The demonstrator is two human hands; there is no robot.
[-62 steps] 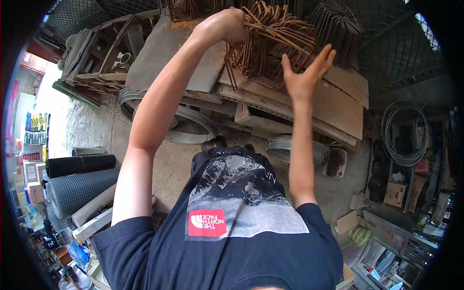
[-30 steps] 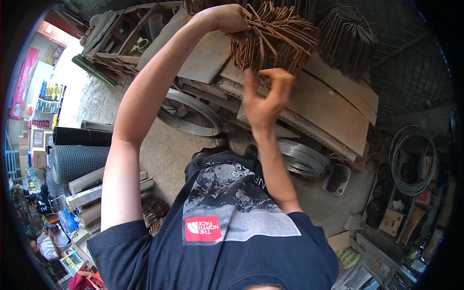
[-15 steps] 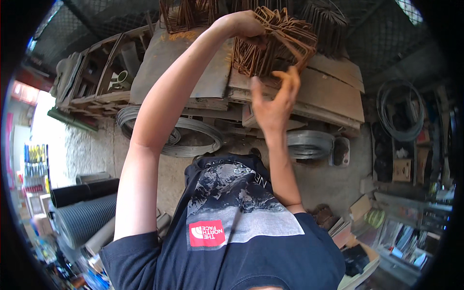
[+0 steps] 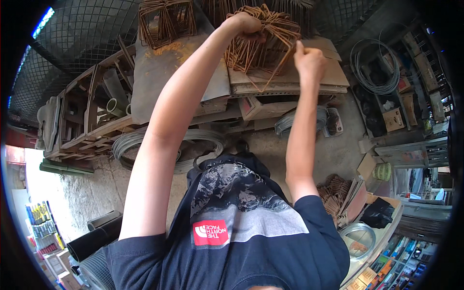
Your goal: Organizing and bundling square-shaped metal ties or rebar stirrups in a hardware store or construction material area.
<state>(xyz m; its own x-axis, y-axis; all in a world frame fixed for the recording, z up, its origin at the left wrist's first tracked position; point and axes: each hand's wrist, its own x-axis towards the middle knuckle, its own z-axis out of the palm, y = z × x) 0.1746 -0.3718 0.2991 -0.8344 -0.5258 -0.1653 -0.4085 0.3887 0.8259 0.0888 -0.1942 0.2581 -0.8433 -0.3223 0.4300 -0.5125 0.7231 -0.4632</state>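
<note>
A bundle of rusty bent wire stirrups point(image 4: 258, 46) rests on flat boards point(image 4: 290, 82) at the top of the view. My left hand point(image 4: 246, 24) is closed over the top of that bundle. My right hand point(image 4: 309, 60) is fisted at the bundle's right edge, gripping one of its wires. Both arms reach far forward and up. A second stack of rusty wire frames point(image 4: 166, 19) stands on a rusted metal sheet point(image 4: 164, 72) to the left.
Coils of grey wire point(image 4: 145, 147) lie on the concrete floor beside a wooden crate point(image 4: 82, 116). Another wire coil point(image 4: 374, 65) and boxes sit at the right. More rusty stirrups point(image 4: 333, 193) are piled low right. Wire mesh fencing point(image 4: 82, 34) lines the back.
My right hand rose from below the bundle, with fingers spread, and has closed on its right edge. The view swung, so the bundle now sits higher and more central.
</note>
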